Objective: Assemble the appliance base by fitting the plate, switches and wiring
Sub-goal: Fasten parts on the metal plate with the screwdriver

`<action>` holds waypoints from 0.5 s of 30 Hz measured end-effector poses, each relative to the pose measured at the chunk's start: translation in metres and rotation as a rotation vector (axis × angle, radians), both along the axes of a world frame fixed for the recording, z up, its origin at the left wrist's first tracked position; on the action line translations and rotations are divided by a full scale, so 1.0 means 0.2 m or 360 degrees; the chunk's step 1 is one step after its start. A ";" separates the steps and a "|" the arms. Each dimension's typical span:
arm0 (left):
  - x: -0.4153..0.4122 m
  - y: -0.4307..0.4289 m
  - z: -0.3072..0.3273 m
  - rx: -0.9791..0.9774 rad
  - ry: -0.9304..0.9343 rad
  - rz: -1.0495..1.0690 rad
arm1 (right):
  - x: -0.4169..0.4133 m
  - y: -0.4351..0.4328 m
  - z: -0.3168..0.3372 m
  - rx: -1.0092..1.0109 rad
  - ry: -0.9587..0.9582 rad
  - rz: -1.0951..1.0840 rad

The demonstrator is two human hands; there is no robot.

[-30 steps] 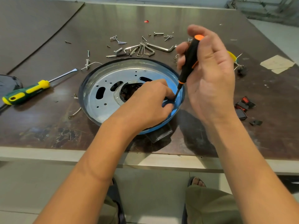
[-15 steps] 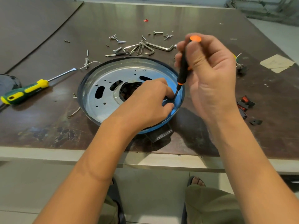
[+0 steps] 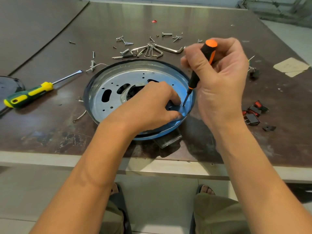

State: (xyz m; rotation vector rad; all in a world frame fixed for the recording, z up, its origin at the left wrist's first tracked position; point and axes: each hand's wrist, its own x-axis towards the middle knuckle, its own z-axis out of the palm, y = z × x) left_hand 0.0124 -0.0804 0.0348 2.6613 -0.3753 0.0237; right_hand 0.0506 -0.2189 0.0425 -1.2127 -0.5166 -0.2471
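**Screwing down the plate**

Your right hand [image 3: 224,81] gripped the screwdriver [image 3: 206,56], with its tip at the plate's [image 3: 104,108] right edge, inside the base [image 3: 152,137] on the surface [image 3: 50,132]. Your left hand's [image 3: 148,107] fingers [image 3: 175,98] pinched a dark part [image 3: 170,107] beside the tip. The next move likely called for steady turns with the tip kept seated.

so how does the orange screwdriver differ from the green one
The orange and black screwdriver stands tilted, gripped by the right hand, tip on the round metal plate; the green and yellow screwdriver lies unheld on the brown table. Its handle looks thicker than the orange one's. Both have two-coloured handles.
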 end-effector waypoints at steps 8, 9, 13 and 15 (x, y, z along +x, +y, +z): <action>0.00 0.00 -0.01 0.0005 0.0031 -0.0079 | 0.01 -0.03 0.00 -0.0007 0.0026 0.0254; 0.00 0.00 -0.01 0.0026 0.0034 -0.0097 | 0.01 -0.02 0.00 -0.0021 0.0027 0.0238; 0.00 0.00 -0.01 0.0051 0.0042 -0.0124 | 0.00 -0.01 0.01 -0.0028 -0.0027 0.0090; 0.00 0.01 -0.01 0.0043 0.0053 -0.0130 | 0.00 -0.03 0.01 0.0009 -0.0017 0.0034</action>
